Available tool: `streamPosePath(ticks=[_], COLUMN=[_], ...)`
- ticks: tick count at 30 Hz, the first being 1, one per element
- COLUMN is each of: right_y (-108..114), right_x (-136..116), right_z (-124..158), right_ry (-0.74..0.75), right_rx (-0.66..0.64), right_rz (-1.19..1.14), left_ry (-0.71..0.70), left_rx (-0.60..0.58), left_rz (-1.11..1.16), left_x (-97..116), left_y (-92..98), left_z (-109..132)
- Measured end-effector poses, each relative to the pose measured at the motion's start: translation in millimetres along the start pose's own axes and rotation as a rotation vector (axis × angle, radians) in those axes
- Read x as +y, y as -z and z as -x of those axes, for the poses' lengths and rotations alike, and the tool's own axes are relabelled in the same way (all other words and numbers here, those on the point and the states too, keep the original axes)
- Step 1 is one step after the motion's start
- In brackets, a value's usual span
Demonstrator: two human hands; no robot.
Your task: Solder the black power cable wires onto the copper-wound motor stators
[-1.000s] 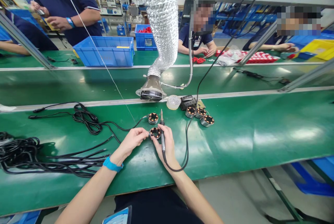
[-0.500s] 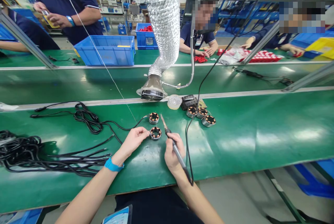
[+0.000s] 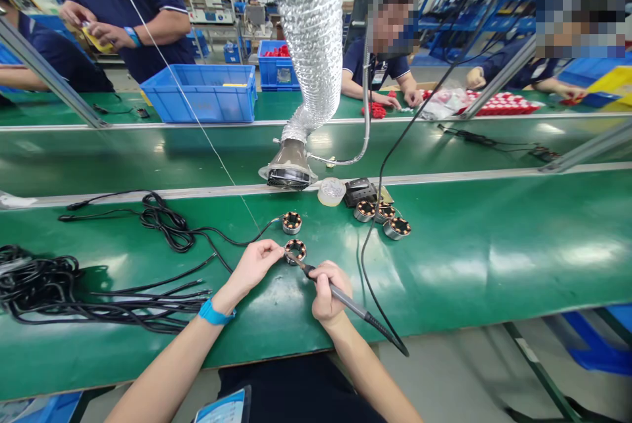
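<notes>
My left hand (image 3: 257,265), pinching I can't tell what, should steady the silver-walled, copper-coiled metal ring (image 3: 302,250) just below frame centre; my right hand (image 3: 330,288), wrapped round the grey, pen-shaped soldering iron (image 3: 348,301), should rest its tip lightly.

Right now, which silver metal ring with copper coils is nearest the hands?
The frontmost ring, with the grey soldering iron pointing at it; the other four rings sit farther away.
</notes>
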State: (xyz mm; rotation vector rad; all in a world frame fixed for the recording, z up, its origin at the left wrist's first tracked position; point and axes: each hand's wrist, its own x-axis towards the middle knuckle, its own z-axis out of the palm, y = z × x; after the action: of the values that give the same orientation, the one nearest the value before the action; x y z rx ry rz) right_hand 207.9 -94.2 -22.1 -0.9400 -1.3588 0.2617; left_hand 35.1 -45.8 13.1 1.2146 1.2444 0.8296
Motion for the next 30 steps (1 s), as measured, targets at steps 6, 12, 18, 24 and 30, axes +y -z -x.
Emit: streamPosePath(ticks=[6, 12, 18, 24, 30], right_y=[0.3, -1.9, -1.1, -0.9, -0.8], right_x=[2.9, 5.5, 6.2, 5.2, 5.5], right_z=[5.3, 10.3, 10.0, 9.1, 8.9], right_ry=[-0.102, -0.252, -0.245, -0.232, -0.231], right_rx=[0.002, 0.127, 0.134, 0.129, 0.130], right_rz=[-0.001, -0.007, 0.004, 0.007, 0.011], left_ry=[-0.008, -0.002, -0.010, -0.007, -0.001], left_rx=[0.005, -0.005, -0.001, -0.003, -0.007], left_rz=[-0.007, -0.013, -0.019, -0.015, -0.014], left_x=[-0.5, -1.1, -1.4, -3.4, -3.7], left_y=[0.1, 0.6, 0.6, 1.1, 1.5], left_z=[-0.4, -0.4, -0.6, -1.3, -0.4])
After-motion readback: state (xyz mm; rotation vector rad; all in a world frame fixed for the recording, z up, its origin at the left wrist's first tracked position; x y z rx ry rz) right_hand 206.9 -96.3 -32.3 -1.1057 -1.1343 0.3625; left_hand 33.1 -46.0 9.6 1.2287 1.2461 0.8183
